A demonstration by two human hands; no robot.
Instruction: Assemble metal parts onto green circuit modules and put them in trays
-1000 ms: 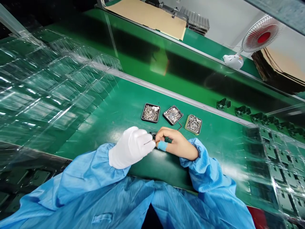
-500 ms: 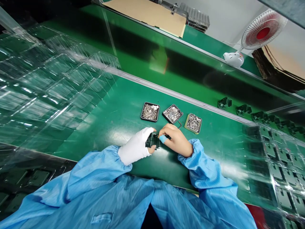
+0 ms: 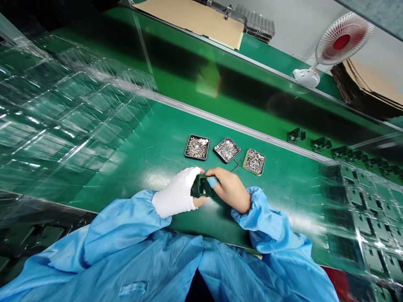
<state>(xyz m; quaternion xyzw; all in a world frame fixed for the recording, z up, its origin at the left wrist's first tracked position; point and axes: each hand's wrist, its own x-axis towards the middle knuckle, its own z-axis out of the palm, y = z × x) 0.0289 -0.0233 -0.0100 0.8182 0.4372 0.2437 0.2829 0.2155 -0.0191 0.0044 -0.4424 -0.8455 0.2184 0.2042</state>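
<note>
My left hand (image 3: 178, 192), in a white fingerless glove, grips a small dark green circuit part (image 3: 201, 186) between thumb and fingers. At the part's right upper edge is my right hand (image 3: 231, 188), its thumb and fingers pinched together; a blue wrap covers one fingertip. Whatever lies within that pinch is too small to make out. Just beyond the hands stand three small trays of tiny metal pieces: a left one (image 3: 197, 147), a middle one (image 3: 226, 149) and a right one (image 3: 254, 162). A thin bent hex key (image 3: 235, 165) lies between the middle and right trays.
Clear plastic trays (image 3: 72, 113) cover the left side of the green table. More clear trays with green parts (image 3: 371, 222) are at the right. Several dark green assemblies (image 3: 321, 144) stand in a row behind the metal rail. A white fan (image 3: 341, 42) is on the upper shelf.
The circuit part has been tilted or turned in my left hand. My right hand's fingers have shifted along its upper edge. The view has moved slightly.
</note>
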